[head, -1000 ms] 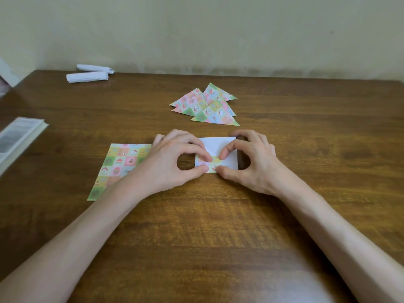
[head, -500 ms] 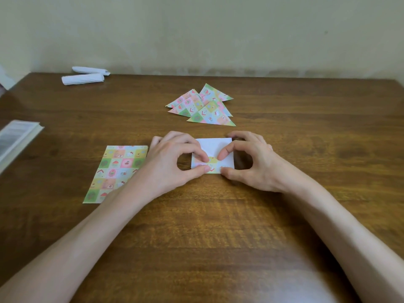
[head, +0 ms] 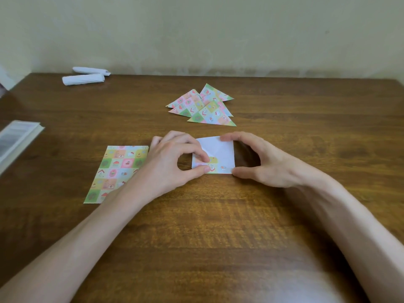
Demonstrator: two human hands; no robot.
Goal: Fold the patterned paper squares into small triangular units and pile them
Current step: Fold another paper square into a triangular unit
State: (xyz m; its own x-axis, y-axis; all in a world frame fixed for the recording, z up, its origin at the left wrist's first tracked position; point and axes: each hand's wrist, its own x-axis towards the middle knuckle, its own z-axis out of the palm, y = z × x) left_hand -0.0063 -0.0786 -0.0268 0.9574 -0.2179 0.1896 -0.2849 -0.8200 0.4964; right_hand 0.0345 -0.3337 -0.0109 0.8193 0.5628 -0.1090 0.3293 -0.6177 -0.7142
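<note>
One paper square (head: 221, 149), mid-fold, is pinched near-left by the left hand (head: 172, 166) and gripped across by the right hand (head: 263, 162); creasing seems needed next.

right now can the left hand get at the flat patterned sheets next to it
Probably yes: the flat patterned sheets lie just beside the left hand, nothing between them, though it must first release the half-folded paper.

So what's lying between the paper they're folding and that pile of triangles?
Nothing: the head view shows only bare wooden table between the half-folded paper and the pile of folded triangles.
</note>
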